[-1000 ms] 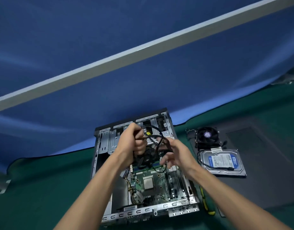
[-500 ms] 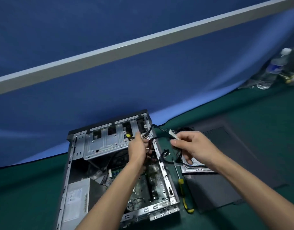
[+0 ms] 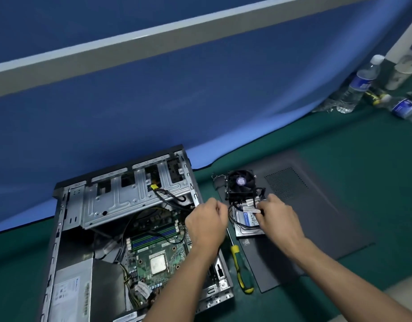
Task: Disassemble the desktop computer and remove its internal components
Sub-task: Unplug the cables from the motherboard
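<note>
**Cable goes down on the parts pile**

The black cable (image 3: 244, 223) hangs between my hands over the hard drive (image 3: 249, 225), right of the case (image 3: 70, 219). Right hand (image 3: 278, 217) pinches its tagged end nearest the drive; left hand (image 3: 206, 220) is curled, its hold unclear.

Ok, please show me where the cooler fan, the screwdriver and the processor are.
cooler fan (image 3: 241, 181), head view, on its purple hub sticker.
screwdriver (image 3: 238, 263), head view, on its yellow handle.
processor (image 3: 158, 264), head view, on its metal lid.
</note>
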A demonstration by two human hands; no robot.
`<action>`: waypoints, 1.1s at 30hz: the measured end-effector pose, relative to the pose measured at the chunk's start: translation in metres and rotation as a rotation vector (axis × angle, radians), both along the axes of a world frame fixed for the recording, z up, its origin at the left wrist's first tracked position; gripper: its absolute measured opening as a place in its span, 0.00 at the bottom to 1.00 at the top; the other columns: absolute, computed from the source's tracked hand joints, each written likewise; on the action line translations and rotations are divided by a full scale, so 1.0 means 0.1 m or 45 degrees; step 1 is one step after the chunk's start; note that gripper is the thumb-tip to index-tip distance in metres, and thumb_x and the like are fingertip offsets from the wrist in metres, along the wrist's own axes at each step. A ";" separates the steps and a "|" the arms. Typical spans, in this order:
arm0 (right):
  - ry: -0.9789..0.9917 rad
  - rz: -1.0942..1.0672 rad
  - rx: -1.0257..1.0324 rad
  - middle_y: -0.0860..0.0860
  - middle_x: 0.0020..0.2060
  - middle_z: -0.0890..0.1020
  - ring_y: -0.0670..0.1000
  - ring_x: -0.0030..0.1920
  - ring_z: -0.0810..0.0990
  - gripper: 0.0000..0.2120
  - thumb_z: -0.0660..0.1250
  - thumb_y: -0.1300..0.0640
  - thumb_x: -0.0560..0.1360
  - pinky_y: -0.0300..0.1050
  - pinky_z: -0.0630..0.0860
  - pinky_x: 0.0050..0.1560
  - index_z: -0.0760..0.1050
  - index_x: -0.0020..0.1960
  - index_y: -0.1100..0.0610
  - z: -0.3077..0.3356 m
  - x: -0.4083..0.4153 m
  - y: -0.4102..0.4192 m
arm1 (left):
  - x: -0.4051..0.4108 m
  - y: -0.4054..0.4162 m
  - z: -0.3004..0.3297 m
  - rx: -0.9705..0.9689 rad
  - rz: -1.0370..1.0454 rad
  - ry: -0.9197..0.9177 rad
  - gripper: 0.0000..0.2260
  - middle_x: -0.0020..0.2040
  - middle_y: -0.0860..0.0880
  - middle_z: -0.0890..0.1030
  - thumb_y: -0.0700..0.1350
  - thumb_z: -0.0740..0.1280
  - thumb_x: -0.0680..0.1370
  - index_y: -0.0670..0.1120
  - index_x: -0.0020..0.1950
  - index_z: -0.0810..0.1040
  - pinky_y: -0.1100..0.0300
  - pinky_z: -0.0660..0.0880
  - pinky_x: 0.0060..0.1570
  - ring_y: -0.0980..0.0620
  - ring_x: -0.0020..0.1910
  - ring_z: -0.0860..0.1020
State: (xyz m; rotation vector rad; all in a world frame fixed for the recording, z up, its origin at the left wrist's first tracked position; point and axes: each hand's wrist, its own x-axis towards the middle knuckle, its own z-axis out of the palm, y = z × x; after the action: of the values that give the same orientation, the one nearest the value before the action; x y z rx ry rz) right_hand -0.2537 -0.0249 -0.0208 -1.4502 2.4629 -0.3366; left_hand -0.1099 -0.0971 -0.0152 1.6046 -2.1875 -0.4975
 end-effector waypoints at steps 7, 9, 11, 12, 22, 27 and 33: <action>-0.242 0.085 0.300 0.54 0.57 0.74 0.57 0.52 0.77 0.10 0.67 0.55 0.74 0.47 0.74 0.50 0.75 0.53 0.59 -0.42 0.23 -0.30 | -0.02 -0.02 -0.05 0.034 0.161 0.030 0.12 0.24 0.54 0.67 0.45 0.62 0.75 0.49 0.32 0.67 0.62 0.52 0.25 0.53 0.23 0.64; -0.317 0.062 0.324 0.54 0.57 0.73 0.57 0.53 0.77 0.13 0.68 0.53 0.74 0.47 0.74 0.53 0.75 0.55 0.59 -0.42 0.27 -0.35 | -0.01 -0.02 -0.06 0.032 0.159 0.031 0.12 0.25 0.53 0.68 0.45 0.62 0.75 0.49 0.32 0.67 0.60 0.53 0.26 0.52 0.24 0.65; -0.354 -0.022 0.203 0.54 0.56 0.74 0.57 0.52 0.78 0.11 0.66 0.54 0.74 0.47 0.74 0.52 0.76 0.55 0.57 -0.36 0.28 -0.36 | -0.01 -0.03 -0.06 0.030 0.137 0.046 0.12 0.25 0.52 0.68 0.45 0.62 0.76 0.49 0.32 0.67 0.59 0.55 0.28 0.51 0.25 0.66; -0.368 -0.051 0.125 0.53 0.55 0.75 0.57 0.51 0.78 0.10 0.64 0.54 0.74 0.47 0.74 0.51 0.77 0.53 0.56 -0.32 0.29 -0.37 | -0.01 -0.02 -0.06 0.024 0.133 0.066 0.12 0.26 0.53 0.68 0.45 0.62 0.76 0.49 0.32 0.66 0.59 0.56 0.29 0.51 0.25 0.66; -0.644 -0.151 -0.260 0.46 0.47 0.77 0.48 0.45 0.76 0.06 0.60 0.51 0.78 0.43 0.69 0.44 0.73 0.51 0.51 0.08 0.74 -0.60 | 0.46 -0.04 -0.34 0.255 0.561 0.472 0.09 0.31 0.54 0.73 0.44 0.59 0.79 0.49 0.39 0.70 0.62 0.64 0.32 0.55 0.30 0.70; -0.650 -0.289 -0.114 0.53 0.61 0.72 0.54 0.59 0.72 0.17 0.52 0.47 0.82 0.48 0.68 0.54 0.67 0.63 0.56 -0.01 1.13 -0.88 | 0.95 -0.38 -0.60 0.531 0.625 0.074 0.07 0.44 0.47 0.78 0.45 0.62 0.79 0.42 0.50 0.75 0.59 0.67 0.33 0.52 0.37 0.75; -0.489 -0.304 -0.028 0.55 0.57 0.76 0.56 0.55 0.75 0.26 0.42 0.42 0.81 0.53 0.71 0.56 0.68 0.62 0.58 -0.11 1.22 -0.95 | 1.06 -0.69 -0.79 0.534 0.566 -0.344 0.16 0.55 0.40 0.78 0.52 0.59 0.80 0.39 0.50 0.76 0.50 0.71 0.55 0.43 0.56 0.73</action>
State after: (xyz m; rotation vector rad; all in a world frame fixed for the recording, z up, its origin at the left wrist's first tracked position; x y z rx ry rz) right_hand -0.1314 -0.1196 -0.0323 -0.9856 2.3155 -0.6273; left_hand -0.0038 -0.1660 -0.0938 2.4289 -1.8864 -0.6616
